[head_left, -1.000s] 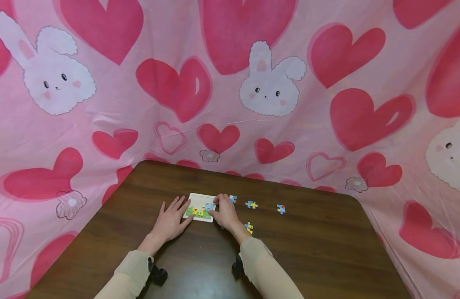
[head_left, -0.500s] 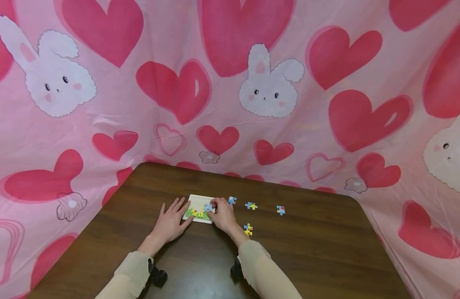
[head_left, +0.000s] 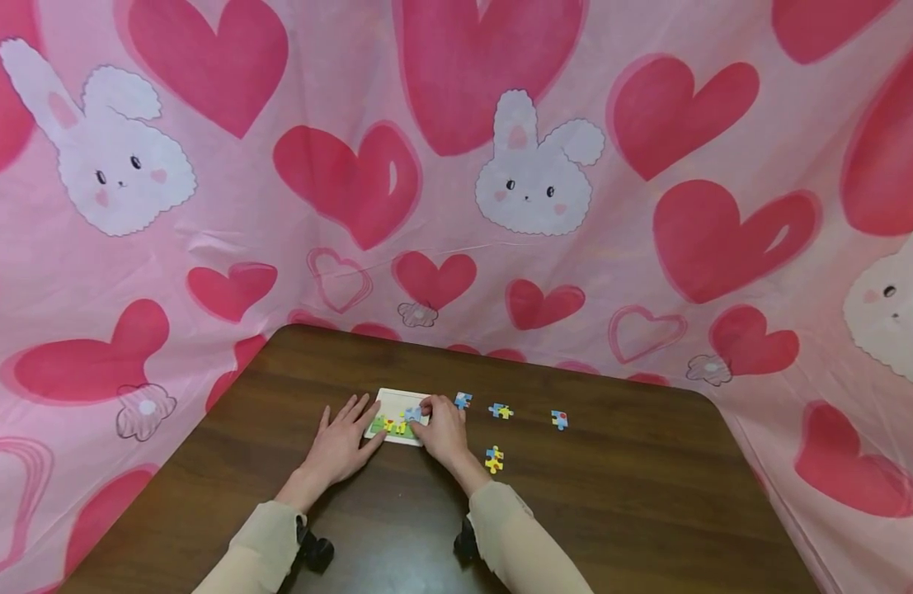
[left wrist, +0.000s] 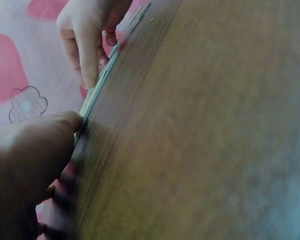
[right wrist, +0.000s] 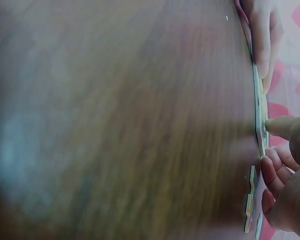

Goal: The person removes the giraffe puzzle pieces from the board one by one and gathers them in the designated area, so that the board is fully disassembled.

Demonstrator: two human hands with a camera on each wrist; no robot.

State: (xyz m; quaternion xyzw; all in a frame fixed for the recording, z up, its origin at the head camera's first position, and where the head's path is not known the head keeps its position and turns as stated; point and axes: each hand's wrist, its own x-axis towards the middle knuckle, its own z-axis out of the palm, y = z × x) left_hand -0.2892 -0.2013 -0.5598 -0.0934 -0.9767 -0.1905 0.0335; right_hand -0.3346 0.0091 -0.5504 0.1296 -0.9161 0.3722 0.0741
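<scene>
A shallow white puzzle tray point(head_left: 395, 396) lies on the table, its lower part filled with green and yellow pieces. My left hand point(head_left: 339, 445) rests on the tray's left side with fingers spread; in the left wrist view its thumb point(left wrist: 65, 122) presses the near edge. Over the tray's right side, my right hand point(head_left: 444, 433) pinches a light-blue puzzle piece point(head_left: 411, 414) between thumb and index finger, low above the pieces. In the right wrist view the right thumb point(right wrist: 280, 125) meets the tray's top, and the other fingers curl beside its rim.
Loose puzzle pieces lie right of the tray: a blue piece point(head_left: 463, 400), a blue-and-yellow piece point(head_left: 501, 411), a blue piece with red point(head_left: 560, 420) and a mostly yellow piece point(head_left: 494, 459). Behind the brown wooden table point(head_left: 612, 495) hangs a pink cloth point(head_left: 441, 214) with hearts and rabbits.
My right hand has shifted slightly left and towards me with the light-blue puzzle piece, uncovering more of the loose pieces beside it. My left hand stays in place on the tray.
</scene>
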